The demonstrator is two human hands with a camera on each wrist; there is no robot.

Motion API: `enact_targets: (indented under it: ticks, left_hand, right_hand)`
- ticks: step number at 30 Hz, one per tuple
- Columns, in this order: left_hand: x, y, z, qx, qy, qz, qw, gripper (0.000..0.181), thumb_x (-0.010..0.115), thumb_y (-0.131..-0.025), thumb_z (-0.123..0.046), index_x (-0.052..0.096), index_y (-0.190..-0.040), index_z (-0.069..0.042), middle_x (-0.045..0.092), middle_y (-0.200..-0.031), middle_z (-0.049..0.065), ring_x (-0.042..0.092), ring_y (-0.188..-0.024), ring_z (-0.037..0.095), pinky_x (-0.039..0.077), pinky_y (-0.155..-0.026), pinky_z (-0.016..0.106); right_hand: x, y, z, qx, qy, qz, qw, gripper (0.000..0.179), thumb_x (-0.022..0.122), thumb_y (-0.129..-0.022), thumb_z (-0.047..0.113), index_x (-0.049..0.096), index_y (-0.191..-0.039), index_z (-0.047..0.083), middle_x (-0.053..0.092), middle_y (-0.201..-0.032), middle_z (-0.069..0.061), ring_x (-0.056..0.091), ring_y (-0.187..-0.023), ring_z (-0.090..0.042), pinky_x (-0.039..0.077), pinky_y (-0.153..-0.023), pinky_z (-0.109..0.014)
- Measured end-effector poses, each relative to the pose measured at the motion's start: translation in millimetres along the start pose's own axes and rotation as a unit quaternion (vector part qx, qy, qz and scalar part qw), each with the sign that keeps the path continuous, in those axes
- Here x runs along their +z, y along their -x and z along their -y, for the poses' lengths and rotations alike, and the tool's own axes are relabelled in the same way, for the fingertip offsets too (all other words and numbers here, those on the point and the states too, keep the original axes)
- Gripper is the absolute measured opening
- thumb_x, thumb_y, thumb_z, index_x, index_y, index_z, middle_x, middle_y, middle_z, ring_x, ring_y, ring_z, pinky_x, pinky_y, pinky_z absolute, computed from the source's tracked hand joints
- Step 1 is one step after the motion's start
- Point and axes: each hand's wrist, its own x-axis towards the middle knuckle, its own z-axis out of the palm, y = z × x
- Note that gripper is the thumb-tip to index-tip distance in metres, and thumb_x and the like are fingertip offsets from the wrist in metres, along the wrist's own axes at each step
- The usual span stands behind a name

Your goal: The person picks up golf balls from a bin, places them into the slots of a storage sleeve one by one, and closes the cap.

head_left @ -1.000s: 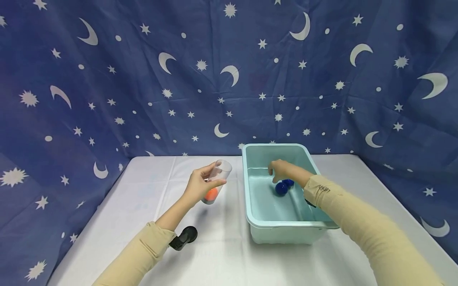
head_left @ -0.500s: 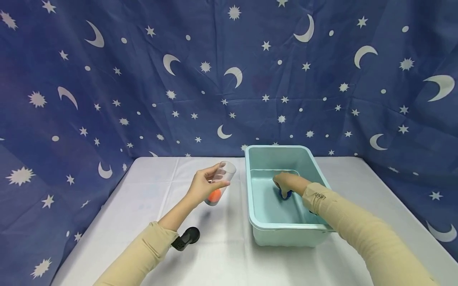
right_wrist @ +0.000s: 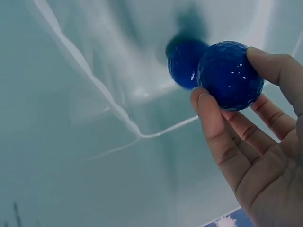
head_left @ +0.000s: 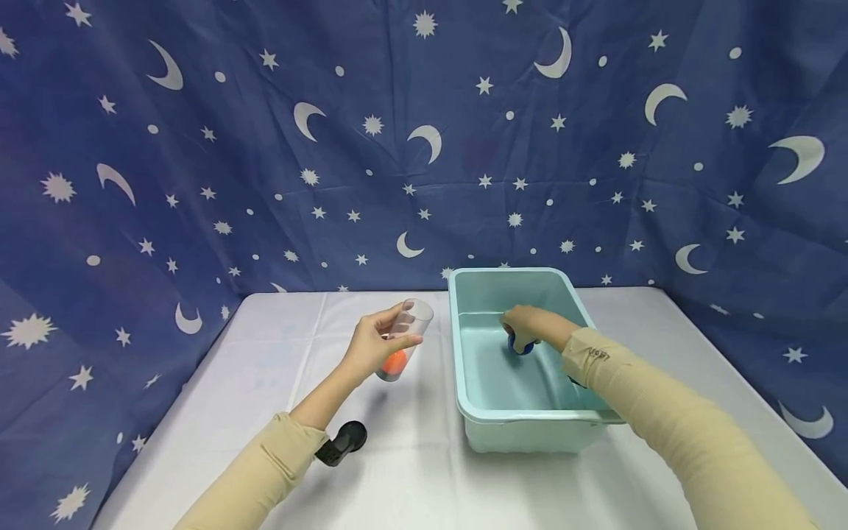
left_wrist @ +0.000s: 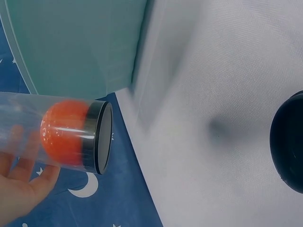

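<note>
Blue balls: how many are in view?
2: one held ball, pinched in the right hand, and one loose ball beyond it inside the teal bin. Others may be hidden.

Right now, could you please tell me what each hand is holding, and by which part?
The left hand holds a clear tube by its side wall; the right hand pinches a blue ball by opposite sides.

Your left hand (head_left: 369, 346) holds a clear tube (head_left: 411, 324), tipped so its top leans right and its dark end (left_wrist: 93, 135) points down. A round orange ball (left_wrist: 64, 132) sits inside, by that end. Your right hand (head_left: 533, 327) pinches a shiny, bumpy blue ball (right_wrist: 229, 75) inside the pale blue-green bin (head_left: 490, 390). Another blue ball (right_wrist: 183, 64) is just behind; you can't tell if they touch.
</note>
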Motion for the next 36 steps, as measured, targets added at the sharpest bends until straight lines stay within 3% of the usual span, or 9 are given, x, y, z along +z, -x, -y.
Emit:
enact_targets:
  ticks: [7, 10, 15, 23, 30, 36]
  left_hand:
    - [-1.3, 1.2, -1.1, -0.005, -0.003, -0.002, 1.0000, 0.060, 0.076, -0.078, -0.010, 0.054, -0.134, -0.010, 0.066, -0.116, 0.019, 0.062, -0.109, 0.033, 0.055, -0.087, 0.035]
    - [-2.3, 0.6, -2.1, -0.001, -0.007, -0.003, 1.0000, 0.060, 0.076, -0.078, -0.010, 0.054, -0.134, -0.010, 0.066, -0.115, 0.018, 0.062, -0.108, 0.033, 0.055, -0.086, 0.034]
    - [-4.3, -0.9, -4.4, 0.003, -0.007, -0.003, 1.0000, 0.060, 0.076, -0.078, -0.009, 0.054, -0.134, -0.010, 0.066, -0.115, 0.018, 0.062, -0.109, 0.033, 0.056, -0.084, 0.035]
    - [-5.1, -1.4, -4.5, -0.002, -0.010, -0.003, 0.9999, 0.061, 0.076, -0.078, -0.010, 0.053, -0.135, -0.010, 0.066, -0.116, 0.018, 0.062, -0.110, 0.032, 0.055, -0.087, 0.036]
    - [-8.5, -2.9, -4.1, -0.005, -0.007, -0.001, 1.0000, 0.060, 0.075, -0.080, -0.010, 0.052, -0.135, -0.009, 0.063, -0.119, 0.021, 0.059, -0.113, 0.037, 0.055, -0.088, 0.038]
    - [-8.8, -4.4, -5.0, -0.003, -0.011, -0.003, 0.9999, 0.060, 0.076, -0.079, -0.010, 0.053, -0.135, -0.009, 0.065, -0.118, 0.019, 0.061, -0.112, 0.034, 0.054, -0.089, 0.038]
  right_hand:
    - [-14.3, 8.3, -5.1, -0.019, -0.059, -0.010, 0.9980, 0.020, 0.067, -0.082, 0.007, 0.056, -0.099, 0.003, 0.056, -0.079, -0.008, 0.050, -0.053, -0.012, 0.043, -0.050, -0.019]
    - [-21.3, 12.7, -9.1, -0.044, -0.096, -0.033, 0.9938, 0.023, 0.067, -0.083, 0.006, 0.056, -0.102, 0.000, 0.061, -0.080, -0.011, 0.053, -0.054, -0.012, 0.045, -0.051, -0.020]
    - [-34.6, 19.9, -11.7, -0.083, -0.147, -0.075, 0.9828, 0.025, 0.066, -0.084, 0.006, 0.055, -0.104, -0.004, 0.065, -0.085, -0.016, 0.059, -0.058, -0.015, 0.052, -0.055, -0.025]
    - [-45.3, 28.7, -14.5, -0.093, -0.200, -0.120, 0.9680, 0.027, 0.067, -0.084, 0.008, 0.056, -0.105, -0.005, 0.064, -0.093, -0.020, 0.061, -0.063, -0.015, 0.054, -0.058, -0.027]
    - [-54.0, 36.4, -13.3, -0.107, -0.251, -0.136, 0.9523, 0.031, 0.066, -0.087, 0.010, 0.054, -0.110, -0.007, 0.062, -0.100, -0.024, 0.065, -0.070, -0.019, 0.059, -0.068, -0.035]
    - [-60.6, 44.6, -13.8, -0.114, -0.299, -0.153, 0.9348, 0.034, 0.064, -0.088, 0.010, 0.052, -0.115, -0.007, 0.059, -0.099, -0.021, 0.064, -0.068, -0.013, 0.057, -0.064, -0.025]
